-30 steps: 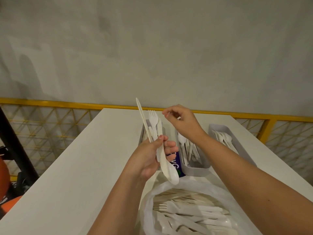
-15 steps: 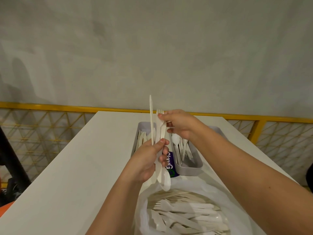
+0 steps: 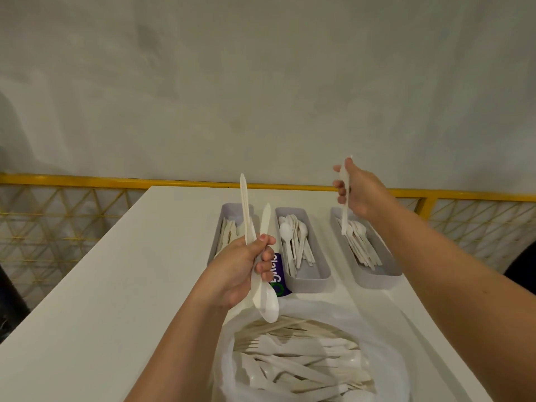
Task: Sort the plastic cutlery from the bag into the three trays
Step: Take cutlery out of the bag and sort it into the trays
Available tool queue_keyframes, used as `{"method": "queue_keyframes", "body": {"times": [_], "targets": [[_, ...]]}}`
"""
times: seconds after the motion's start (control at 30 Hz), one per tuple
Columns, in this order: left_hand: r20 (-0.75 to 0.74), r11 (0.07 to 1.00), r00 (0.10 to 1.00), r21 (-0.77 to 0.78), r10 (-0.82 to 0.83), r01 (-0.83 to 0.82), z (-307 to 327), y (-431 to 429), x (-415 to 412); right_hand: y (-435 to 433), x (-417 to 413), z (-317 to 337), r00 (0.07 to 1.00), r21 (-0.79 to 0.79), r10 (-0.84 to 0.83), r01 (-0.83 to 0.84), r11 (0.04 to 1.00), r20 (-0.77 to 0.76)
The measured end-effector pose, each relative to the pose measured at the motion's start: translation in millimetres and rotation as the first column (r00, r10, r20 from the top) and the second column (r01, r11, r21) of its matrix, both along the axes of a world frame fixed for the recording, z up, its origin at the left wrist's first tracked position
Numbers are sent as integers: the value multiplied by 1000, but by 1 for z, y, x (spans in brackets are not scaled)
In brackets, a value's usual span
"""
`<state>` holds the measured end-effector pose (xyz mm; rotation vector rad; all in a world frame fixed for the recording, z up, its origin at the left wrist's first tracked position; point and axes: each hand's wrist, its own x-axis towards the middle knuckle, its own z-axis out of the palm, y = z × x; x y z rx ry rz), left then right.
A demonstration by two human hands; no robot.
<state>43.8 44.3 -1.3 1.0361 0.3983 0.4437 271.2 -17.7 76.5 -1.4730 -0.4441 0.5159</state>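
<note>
Left hand [image 3: 240, 268] hiding tray [image 3: 229, 208], bag [image 3: 224, 369] cropped

A flat white rectangular table top [image 3: 116, 285] extends away from the camera. Beyond its far edge runs a horizontal yellow metal rail [image 3: 116, 181], with yellow diamond-pattern wire mesh [image 3: 58, 227] below it. A plain pale grey wall [image 3: 261, 82] stands behind. A small purple printed label [image 3: 279, 274] with white lettering and a green ring lies on the table. Dark, unidentifiable shapes sit at the left and right frame edges.

Clenched left hand [image 3: 240, 265] low and central, clenched right hand [image 3: 358, 190] raised higher
</note>
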Motion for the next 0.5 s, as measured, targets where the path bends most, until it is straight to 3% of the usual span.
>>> {"method": "queue_keyframes", "body": {"times": [0.1, 0.23, 0.3, 0.4, 0.5], "targets": [[12, 1000, 1000, -17, 0, 0, 0, -1, 1, -14, 32, -22, 993, -137, -111, 105, 985, -40], [36, 999, 999, -48, 19, -17, -1, -1, 3, -26, 56, -53, 966, -342, -256, 248, 906, 20], [34, 998, 999, -56, 31, -30, -3, -1, 5, -28, 64, -71, 957, -382, -239, 285, 879, 165], [34, 997, 998, -61, 45, -42, -4, 0, 5, -32, 70, -93, 857, -436, -195, 423, 794, 476], [41, 997, 998, -62, 55, -52, -3, 1, 5, -32, 72, -106, 793, -482, -121, 475, 736, 597]]}}
